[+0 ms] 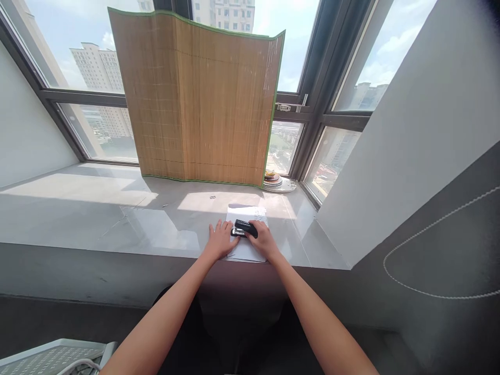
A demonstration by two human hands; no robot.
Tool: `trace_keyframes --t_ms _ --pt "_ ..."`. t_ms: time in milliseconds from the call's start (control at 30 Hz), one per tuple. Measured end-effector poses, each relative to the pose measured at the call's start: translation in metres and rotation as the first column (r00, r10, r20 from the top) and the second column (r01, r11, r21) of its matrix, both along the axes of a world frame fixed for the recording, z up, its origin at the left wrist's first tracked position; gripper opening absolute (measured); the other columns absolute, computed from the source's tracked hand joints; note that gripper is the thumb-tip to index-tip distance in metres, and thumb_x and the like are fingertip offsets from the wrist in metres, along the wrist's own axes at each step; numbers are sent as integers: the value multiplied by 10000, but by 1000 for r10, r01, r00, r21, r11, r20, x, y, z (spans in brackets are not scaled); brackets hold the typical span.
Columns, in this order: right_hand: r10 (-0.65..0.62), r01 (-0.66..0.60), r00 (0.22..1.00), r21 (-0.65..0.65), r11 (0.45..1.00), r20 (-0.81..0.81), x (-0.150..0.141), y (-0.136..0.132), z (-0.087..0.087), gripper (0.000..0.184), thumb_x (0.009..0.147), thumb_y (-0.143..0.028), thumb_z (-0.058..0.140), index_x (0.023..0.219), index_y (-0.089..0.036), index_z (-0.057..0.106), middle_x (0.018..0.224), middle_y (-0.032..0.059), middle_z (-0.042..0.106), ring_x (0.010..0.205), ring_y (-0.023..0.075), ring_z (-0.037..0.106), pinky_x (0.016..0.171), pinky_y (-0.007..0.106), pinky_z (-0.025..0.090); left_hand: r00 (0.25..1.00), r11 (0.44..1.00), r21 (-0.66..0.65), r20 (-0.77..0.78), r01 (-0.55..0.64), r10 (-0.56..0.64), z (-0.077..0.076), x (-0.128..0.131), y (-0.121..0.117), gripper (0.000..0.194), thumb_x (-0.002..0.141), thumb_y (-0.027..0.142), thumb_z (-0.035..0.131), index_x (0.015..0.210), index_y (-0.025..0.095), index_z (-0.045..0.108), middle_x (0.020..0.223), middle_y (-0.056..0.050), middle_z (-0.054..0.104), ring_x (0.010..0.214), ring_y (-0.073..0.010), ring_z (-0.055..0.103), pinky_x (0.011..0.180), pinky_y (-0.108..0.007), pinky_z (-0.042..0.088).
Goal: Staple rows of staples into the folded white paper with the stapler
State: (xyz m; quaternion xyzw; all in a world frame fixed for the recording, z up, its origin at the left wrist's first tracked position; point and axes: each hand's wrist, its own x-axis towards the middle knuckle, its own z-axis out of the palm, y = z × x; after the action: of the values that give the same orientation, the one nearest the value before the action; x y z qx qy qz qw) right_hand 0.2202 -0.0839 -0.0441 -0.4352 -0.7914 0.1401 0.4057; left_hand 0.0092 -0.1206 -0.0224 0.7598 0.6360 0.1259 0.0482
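Observation:
A black stapler (245,227) lies over white sheets of paper (247,252) on the window sill, its jaw end pointing left. My right hand (262,237) is closed around the stapler's right end. My left hand (222,238) rests on the left edge of the sheets, fingers stretched out, its thumb close to the stapler's front. Some writing or print shows at the paper's upper right. Whether the paper sits between the stapler's jaws I cannot tell.
A tan bamboo mat (219,104) with green edging stands upright against the window. Stacked plates (279,184) sit at its lower right. Small staple-like bits (212,197) lie on the pale sill (78,219). A beaded cord (390,255) hangs at right; a light plastic basket (50,357) is at lower left.

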Motion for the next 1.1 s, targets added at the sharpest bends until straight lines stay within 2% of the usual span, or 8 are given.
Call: trace_keyframes --t_ms 500,800,1100 --pt "11 -11 1000 1 1000 -3 -3 -3 1 317 895 -255 673 1211 -234 656 1126 88 706 1066 293 636 969 469 534 999 1000 8 31 -13 12 0 -3 -5 674 1010 590 453 1584 238 453 1630 -149 485 1583 -398 296 1264 -734 166" --pt "52 -55 997 44 998 65 -3 -5 3 446 935 -201 632 1375 -257 590 1247 98 676 1171 306 597 1041 496 510 999 1000 20 40 -9 9 -5 -3 -1 657 1004 590 481 1561 242 470 1629 -149 485 1581 -394 291 1262 -735 152" --pt "44 -48 996 44 998 78 -3 -6 3 426 948 -192 618 1370 -242 590 1226 102 675 1153 307 587 1030 496 510 999 1000 24 37 -7 6 -4 -3 -1 671 1015 599 457 1573 226 458 1629 -160 480 1583 -401 288 1253 -740 171"
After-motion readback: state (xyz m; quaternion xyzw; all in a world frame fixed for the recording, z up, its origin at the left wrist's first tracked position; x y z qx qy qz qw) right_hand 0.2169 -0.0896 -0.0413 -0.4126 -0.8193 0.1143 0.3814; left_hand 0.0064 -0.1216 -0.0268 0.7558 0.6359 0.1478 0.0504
